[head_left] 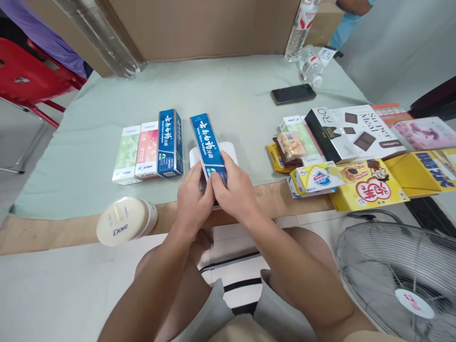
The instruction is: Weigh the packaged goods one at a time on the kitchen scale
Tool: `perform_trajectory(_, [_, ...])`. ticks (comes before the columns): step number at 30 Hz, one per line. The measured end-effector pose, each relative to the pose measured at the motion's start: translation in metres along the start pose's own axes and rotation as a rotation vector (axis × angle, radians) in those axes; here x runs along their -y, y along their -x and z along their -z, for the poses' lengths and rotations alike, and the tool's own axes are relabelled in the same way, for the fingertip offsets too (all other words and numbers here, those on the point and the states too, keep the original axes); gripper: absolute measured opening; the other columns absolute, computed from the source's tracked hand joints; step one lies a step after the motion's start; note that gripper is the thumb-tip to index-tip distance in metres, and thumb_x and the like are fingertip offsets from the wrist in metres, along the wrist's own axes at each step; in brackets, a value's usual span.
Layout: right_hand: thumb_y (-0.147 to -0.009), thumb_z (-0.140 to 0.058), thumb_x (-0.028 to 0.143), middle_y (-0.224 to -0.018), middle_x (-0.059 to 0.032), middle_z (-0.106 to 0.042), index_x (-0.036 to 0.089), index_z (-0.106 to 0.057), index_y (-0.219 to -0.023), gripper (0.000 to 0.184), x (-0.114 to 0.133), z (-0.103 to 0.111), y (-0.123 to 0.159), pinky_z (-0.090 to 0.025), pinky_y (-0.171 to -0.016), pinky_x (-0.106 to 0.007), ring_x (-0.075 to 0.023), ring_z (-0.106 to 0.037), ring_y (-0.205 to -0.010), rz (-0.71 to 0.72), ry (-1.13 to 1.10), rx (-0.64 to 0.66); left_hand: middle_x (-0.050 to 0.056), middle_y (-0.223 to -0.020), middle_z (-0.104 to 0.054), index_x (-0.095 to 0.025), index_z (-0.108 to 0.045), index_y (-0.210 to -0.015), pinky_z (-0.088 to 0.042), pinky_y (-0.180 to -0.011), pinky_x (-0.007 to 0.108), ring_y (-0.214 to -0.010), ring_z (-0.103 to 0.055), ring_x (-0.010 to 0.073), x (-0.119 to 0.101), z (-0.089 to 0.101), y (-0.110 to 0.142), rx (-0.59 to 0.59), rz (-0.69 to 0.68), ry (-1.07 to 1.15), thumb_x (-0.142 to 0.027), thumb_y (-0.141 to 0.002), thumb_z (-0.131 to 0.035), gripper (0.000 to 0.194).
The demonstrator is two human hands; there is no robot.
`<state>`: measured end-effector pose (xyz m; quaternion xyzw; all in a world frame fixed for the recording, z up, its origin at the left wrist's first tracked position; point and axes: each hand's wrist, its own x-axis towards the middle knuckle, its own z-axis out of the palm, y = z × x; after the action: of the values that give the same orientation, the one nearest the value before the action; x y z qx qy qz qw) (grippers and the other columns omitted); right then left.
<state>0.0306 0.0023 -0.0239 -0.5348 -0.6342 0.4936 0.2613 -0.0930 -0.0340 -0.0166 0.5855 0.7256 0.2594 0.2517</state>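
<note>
Upon the green-covered table (228, 88), we see a row of three boxes (148, 151) to the left. The Dove jar (123, 221) stands at the near edge; our left arm (156, 273), swinging outward, could perhaps knock it down. A white object (230, 149) lies partly hidden. Over it, our left hand (193, 197) and right hand (237, 187) are closed around the near end of the blue toothpaste box (207, 142); its far end might tip if this hold loosens.
</note>
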Motion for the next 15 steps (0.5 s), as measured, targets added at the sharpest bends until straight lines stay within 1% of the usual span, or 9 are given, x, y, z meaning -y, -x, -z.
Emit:
perform_trajectory(1, [-0.097, -0.042, 0.030, -0.145, -0.0152, -0.068, 0.013, -0.051, -0.151, 0.057, 0.001, -0.002, 0.000, -0.054, -0.112, -0.051, -0.0311, -0.067, -0.130, -0.004, -0.005, -0.006, 0.010, -0.117, -0.077, -0.022, -0.067, -0.129, -0.057, -0.092, 0.043, -0.103, -0.071, 0.0287, -0.001, 0.000, 0.000, -0.001, 0.006, 0.014, -0.039, -0.100, -0.049, 0.038])
perform_trajectory(3, [-0.098, -0.040, 0.029, -0.155, -0.0162, -0.060, 0.011, -0.050, -0.153, 0.058, 0.004, -0.005, 0.001, -0.050, -0.119, -0.050, -0.0294, -0.056, -0.146, -0.015, -0.011, -0.037, 0.009, -0.122, -0.076, -0.023, -0.066, -0.132, -0.057, -0.097, 0.044, -0.108, -0.071, 0.0280, -0.005, -0.001, -0.001, -0.006, 0.004, 0.063, -0.040, -0.101, -0.050, 0.039])
perform_trajectory(5, [-0.100, -0.038, 0.028, -0.162, -0.0159, -0.053, 0.010, -0.051, -0.153, 0.057, 0.006, -0.004, 0.001, -0.045, -0.125, -0.046, -0.0262, -0.047, -0.154, -0.012, -0.013, -0.079, 0.008, -0.131, -0.073, -0.025, -0.063, -0.138, -0.056, -0.104, 0.044, -0.118, -0.069, 0.0277, -0.011, -0.004, -0.003, -0.023, -0.013, 0.128, -0.040, -0.102, -0.051, 0.041])
perform_trajectory(6, [-0.100, -0.037, 0.029, -0.163, -0.0154, -0.051, 0.011, -0.052, -0.152, 0.057, 0.008, -0.002, 0.001, -0.044, -0.127, -0.045, -0.0251, -0.046, -0.155, -0.003, -0.013, -0.109, 0.009, -0.136, -0.071, -0.026, -0.062, -0.140, -0.055, -0.108, 0.044, -0.125, -0.067, 0.0278, -0.016, -0.006, -0.004, -0.035, -0.029, 0.156, -0.040, -0.102, -0.051, 0.042])
perform_trajectory(8, [-0.100, -0.038, 0.029, -0.162, -0.0140, -0.053, 0.014, -0.056, -0.150, 0.054, 0.011, 0.007, 0.001, -0.043, -0.127, -0.045, -0.0245, -0.049, -0.153, 0.025, -0.011, -0.170, 0.009, -0.145, -0.066, -0.027, -0.058, -0.144, -0.053, -0.114, 0.043, -0.134, -0.063, 0.0278, -0.025, -0.012, -0.005, -0.047, -0.062, 0.212, -0.041, -0.103, -0.051, 0.044])
perform_trajectory(10, [-0.100, -0.041, 0.031, -0.158, -0.0131, -0.058, 0.016, -0.060, -0.146, 0.051, 0.012, 0.020, -0.001, -0.044, -0.127, -0.046, -0.0252, -0.052, -0.150, 0.054, 0.005, -0.228, 0.010, -0.150, -0.062, -0.028, -0.053, -0.148, -0.053, -0.116, 0.043, -0.138, -0.061, 0.0283, -0.033, -0.022, -0.005, -0.033, -0.069, 0.278, -0.045, -0.103, -0.050, 0.048])
perform_trajectory(13, [-0.099, -0.043, 0.032, -0.152, -0.0132, -0.063, 0.016, -0.064, -0.139, 0.048, 0.010, 0.043, -0.004, -0.047, -0.124, -0.044, -0.0262, -0.057, -0.146, 0.062, 0.064, -0.292, 0.012, -0.146, -0.063, -0.030, -0.044, -0.155, -0.059, -0.109, 0.044, -0.134, -0.064, 0.0302, -0.041, -0.042, -0.001, 0.031, -0.034, 0.360, -0.055, -0.104, -0.048, 0.058])
perform_trajectory(15, [-0.099, -0.042, 0.034, -0.147, -0.0141, -0.067, 0.015, -0.065, -0.138, 0.049, 0.006, 0.056, -0.004, -0.050, -0.121, -0.045, -0.0277, -0.061, -0.142, 0.023, 0.115, -0.304, 0.013, -0.140, -0.066, -0.029, -0.039, -0.159, -0.062, -0.105, 0.044, -0.130, -0.067, 0.0309, -0.044, -0.057, 0.004, 0.071, -0.015, 0.369, -0.060, -0.104, -0.044, 0.063])
